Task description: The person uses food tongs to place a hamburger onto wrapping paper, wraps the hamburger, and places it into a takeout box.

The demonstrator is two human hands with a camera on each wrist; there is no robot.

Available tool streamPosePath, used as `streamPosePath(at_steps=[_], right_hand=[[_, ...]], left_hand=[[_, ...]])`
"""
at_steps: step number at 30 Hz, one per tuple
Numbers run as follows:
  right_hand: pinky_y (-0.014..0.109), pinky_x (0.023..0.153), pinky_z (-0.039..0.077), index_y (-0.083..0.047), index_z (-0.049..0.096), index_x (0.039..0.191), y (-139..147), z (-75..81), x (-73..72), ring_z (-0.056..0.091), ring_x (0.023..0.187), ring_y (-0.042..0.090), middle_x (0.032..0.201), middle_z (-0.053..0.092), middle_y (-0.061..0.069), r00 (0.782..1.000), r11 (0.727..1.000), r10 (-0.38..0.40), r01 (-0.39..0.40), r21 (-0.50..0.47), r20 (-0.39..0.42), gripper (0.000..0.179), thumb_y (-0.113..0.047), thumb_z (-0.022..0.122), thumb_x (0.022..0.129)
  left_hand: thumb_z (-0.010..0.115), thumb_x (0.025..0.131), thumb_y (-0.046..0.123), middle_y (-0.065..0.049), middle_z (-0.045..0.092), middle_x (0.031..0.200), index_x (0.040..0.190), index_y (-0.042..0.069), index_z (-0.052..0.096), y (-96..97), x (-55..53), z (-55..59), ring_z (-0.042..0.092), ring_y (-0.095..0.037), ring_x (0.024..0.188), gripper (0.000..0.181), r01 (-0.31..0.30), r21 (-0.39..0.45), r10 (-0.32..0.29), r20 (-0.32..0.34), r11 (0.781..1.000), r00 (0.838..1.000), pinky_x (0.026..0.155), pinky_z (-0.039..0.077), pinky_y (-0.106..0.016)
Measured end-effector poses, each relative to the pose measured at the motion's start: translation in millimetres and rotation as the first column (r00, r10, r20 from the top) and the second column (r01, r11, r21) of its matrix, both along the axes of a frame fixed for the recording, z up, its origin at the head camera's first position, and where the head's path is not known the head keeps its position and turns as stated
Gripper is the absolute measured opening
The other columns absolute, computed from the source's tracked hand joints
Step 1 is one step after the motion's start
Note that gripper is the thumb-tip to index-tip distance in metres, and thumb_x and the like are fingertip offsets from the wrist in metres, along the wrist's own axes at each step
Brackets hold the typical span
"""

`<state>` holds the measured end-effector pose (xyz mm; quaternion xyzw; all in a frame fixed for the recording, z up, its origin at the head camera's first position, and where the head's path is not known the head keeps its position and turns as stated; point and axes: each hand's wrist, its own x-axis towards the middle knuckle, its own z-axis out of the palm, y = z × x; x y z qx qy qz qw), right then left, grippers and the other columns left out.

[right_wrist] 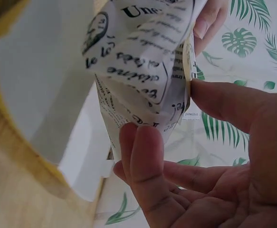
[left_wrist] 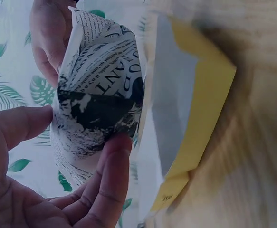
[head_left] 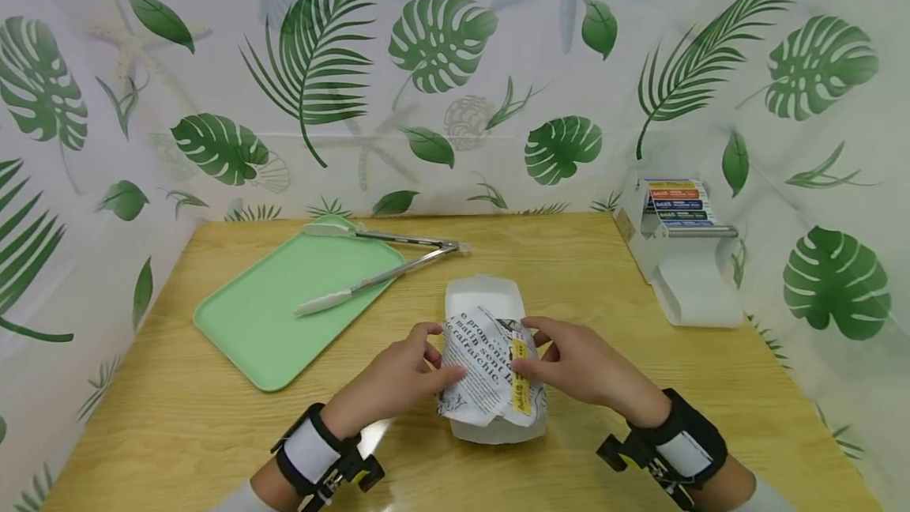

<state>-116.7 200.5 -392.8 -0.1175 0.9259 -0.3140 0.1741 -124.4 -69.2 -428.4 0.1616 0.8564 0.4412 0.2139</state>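
A packet wrapped in newsprint-patterned paper [head_left: 478,366] has a yellow strip label [head_left: 521,385] along its right side. My left hand [head_left: 398,374] grips its left side between thumb and fingers. On the opposite side, my right hand [head_left: 586,366] holds it the same way. What the paper wraps is hidden. Under the packet lies an open takeaway box [head_left: 498,431], white inside. In the left wrist view the box's outside [left_wrist: 209,104] is yellow, and the packet [left_wrist: 100,85] is held above it. The right wrist view shows the packet's folded paper end [right_wrist: 143,71] between thumb and fingers.
Back left, a pair of metal tongs [head_left: 419,259] with pale tips lies spread across a green tray [head_left: 249,322]. A white dispenser [head_left: 682,251] with a roll of coloured labels stands at the right. A leaf-print sheet [head_left: 455,109] hangs behind and beside the wooden table.
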Motion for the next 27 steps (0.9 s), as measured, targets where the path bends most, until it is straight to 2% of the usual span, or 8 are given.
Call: streamPosePath(at_steps=[5,11,19,23,25,27], right_hand=[[0.025,0.068,0.051,0.002,0.045,0.149,5,-15.5,3.8,0.064,0.083,0.010,0.124,0.067,0.018,0.999,0.998,0.036,-0.035,-0.055,0.019,0.074,-0.039,0.072,0.094],[0.022,0.067,0.050,0.004,0.046,0.148,8,-29.9,5.0,0.063,0.082,0.010,0.121,0.069,0.017,0.998,0.996,0.061,-0.060,-0.060,0.026,0.074,-0.039,0.072,0.094],[0.023,0.069,0.051,0.003,0.046,0.148,14,-41.3,4.7,0.064,0.086,0.009,0.122,0.068,0.017,0.999,0.995,0.049,-0.047,-0.083,0.024,0.072,-0.040,0.069,0.096],[0.026,0.072,0.051,-0.001,0.043,0.152,23,-36.6,4.8,0.063,0.091,0.009,0.133,0.063,0.021,0.998,0.995,0.059,-0.056,-0.076,0.038,0.076,-0.046,0.067,0.096],[0.027,0.074,0.052,-0.002,0.040,0.153,32,-31.6,3.9,0.062,0.093,0.010,0.136,0.059,0.022,0.992,0.990,0.122,-0.120,-0.079,0.025,0.078,-0.047,0.067,0.096],[0.027,0.078,0.053,-0.004,0.039,0.154,39,-26.8,1.4,0.060,0.095,0.010,0.137,0.056,0.022,0.980,0.977,0.200,-0.198,-0.074,0.018,0.080,-0.047,0.069,0.094]], left_hand=[[0.068,0.097,0.041,-0.011,0.068,0.113,0.150,-0.002,0.035,1.1,5.8,-15.9,0.067,-0.013,0.089,0.076,0.027,0.010,-0.027,0.048,1.000,0.998,0.073,0.051,-0.027],[0.069,0.096,0.040,-0.012,0.069,0.113,0.152,-0.003,0.033,2.9,10.1,-28.7,0.068,-0.015,0.092,0.079,0.047,0.019,-0.048,0.078,0.999,0.996,0.073,0.052,-0.029],[0.069,0.096,0.040,-0.012,0.067,0.118,0.152,-0.001,0.034,2.1,4.7,-38.0,0.069,-0.017,0.097,0.078,0.074,0.026,-0.075,0.050,0.997,0.996,0.075,0.052,-0.030],[0.069,0.095,0.047,-0.012,0.062,0.131,0.156,0.006,0.032,-8.3,-0.1,-32.6,0.066,-0.020,0.108,0.082,0.121,-0.003,-0.121,0.042,0.993,0.992,0.082,0.054,-0.034],[0.070,0.093,0.051,-0.012,0.057,0.140,0.158,0.010,0.030,-17.3,-3.8,-24.1,0.063,-0.022,0.115,0.087,0.160,-0.047,-0.159,0.039,0.986,0.987,0.086,0.054,-0.037],[0.072,0.090,0.053,-0.014,0.050,0.147,0.160,0.014,0.029,-25.0,-8.5,-14.6,0.059,-0.027,0.123,0.091,0.213,-0.099,-0.213,0.009,0.972,0.977,0.093,0.054,-0.042]])
